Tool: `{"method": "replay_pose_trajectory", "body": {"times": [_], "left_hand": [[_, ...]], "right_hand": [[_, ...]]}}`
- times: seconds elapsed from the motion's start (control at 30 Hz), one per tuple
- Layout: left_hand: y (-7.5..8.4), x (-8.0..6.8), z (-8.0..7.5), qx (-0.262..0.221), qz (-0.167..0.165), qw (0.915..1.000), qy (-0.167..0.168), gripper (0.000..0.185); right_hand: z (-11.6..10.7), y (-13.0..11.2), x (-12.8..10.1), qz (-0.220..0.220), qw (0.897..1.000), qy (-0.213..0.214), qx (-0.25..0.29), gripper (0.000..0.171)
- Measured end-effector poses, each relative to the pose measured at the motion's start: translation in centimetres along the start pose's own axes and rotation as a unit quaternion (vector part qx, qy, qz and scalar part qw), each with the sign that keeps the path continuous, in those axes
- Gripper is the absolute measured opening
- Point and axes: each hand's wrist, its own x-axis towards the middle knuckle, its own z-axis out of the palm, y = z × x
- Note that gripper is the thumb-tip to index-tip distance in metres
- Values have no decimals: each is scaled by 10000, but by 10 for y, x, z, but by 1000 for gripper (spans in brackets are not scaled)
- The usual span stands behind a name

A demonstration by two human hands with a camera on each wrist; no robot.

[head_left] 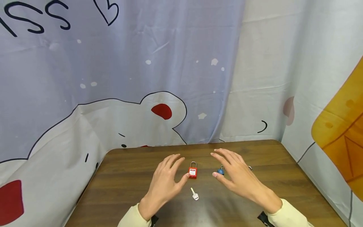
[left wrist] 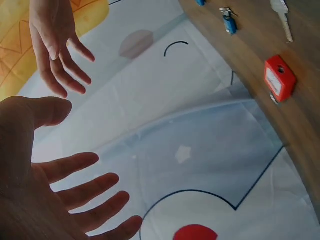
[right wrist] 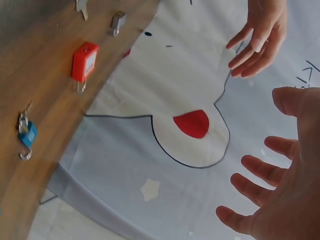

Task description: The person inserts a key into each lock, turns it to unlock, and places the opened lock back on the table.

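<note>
Padlock, red (head_left: 193,172), lies flat at lower centre of the head view, shackle pointing away, between both hands. Left hand (head_left: 165,183) is nearer, thumb just beside its body; right hand (head_left: 236,176) hovers over blue padlock (head_left: 220,171). Both hands splayed, holding nothing (key (head_left: 194,194) lies below).

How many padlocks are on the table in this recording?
2. The red padlock lies between the two hands; the blue padlock lies right of it, partly hidden behind the right hand, which may hide more.
</note>
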Motion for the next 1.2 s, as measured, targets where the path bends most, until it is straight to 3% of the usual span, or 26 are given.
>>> {"method": "replay_pose_trajectory", "body": {"times": [0.23, 0.43, 0.63, 0.87, 1.2], "left_hand": [[-9, -11, 4, 134, -5, 9999, -79, 54], [-15, -24, 8, 185, 17, 9998, -12, 63], [-18, -32, 11, 227, -137, 9994, -213, 64], [-17, -41, 13, 288, -194, 9987, -370, 64], [-18, -51, 21, 261, -372, 9975, -548, 65]], "right_hand": [[28, -1, 1, 126, 9999, 26, 30, 67], [56, -7, 2, 639, 9971, -374, 201, 66], [83, -17, 4, 1204, 9882, -871, 363, 62], [110, -24, 0, 1711, 9701, -1685, 359, 41], [137, -27, -7, 2146, 9579, -1900, 158, 37]]}}
